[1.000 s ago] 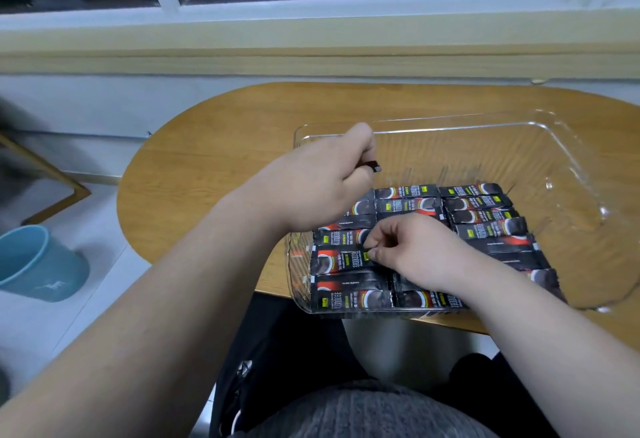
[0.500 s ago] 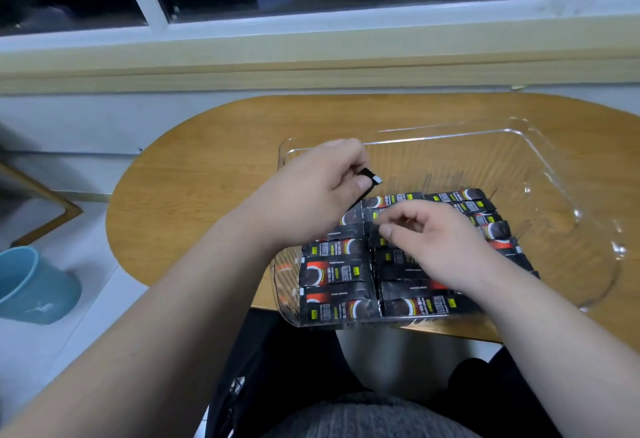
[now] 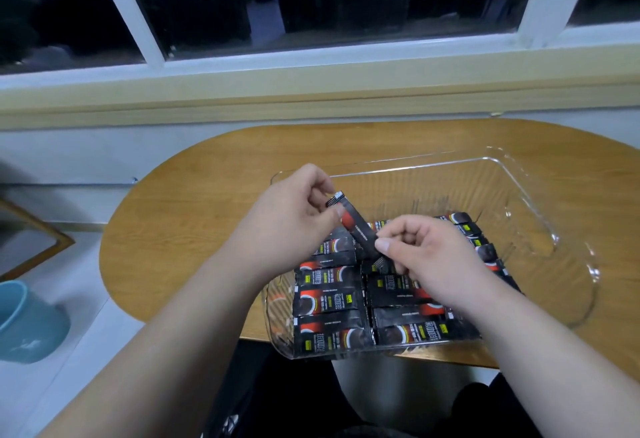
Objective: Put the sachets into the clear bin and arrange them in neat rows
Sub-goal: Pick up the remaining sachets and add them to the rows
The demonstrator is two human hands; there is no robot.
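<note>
A clear bin [image 3: 512, 174] sits on the oval wooden table [image 3: 194, 216]. Several black-and-red sachets [image 3: 329, 301] lie in rows across its near half; the far half is bare. One loose sachet [image 3: 358, 230] is held tilted above the rows. My left hand [image 3: 294, 223] pinches its upper end between thumb and fingers. My right hand [image 3: 433, 254] pinches its lower end. Both hands hover over the bin's left middle and hide part of the rows beneath.
A teal pot [image 3: 27, 320] stands on the floor at the left. A wooden frame [image 3: 38, 240] leans at the far left. A window sill [image 3: 311, 91] runs behind the table. My lap is right under the table's near edge.
My left hand has lifted its sachet higher and tilted it. My right hand left the rows it was touching and rose to take the sachet's lower end. The view has tilted up.
</note>
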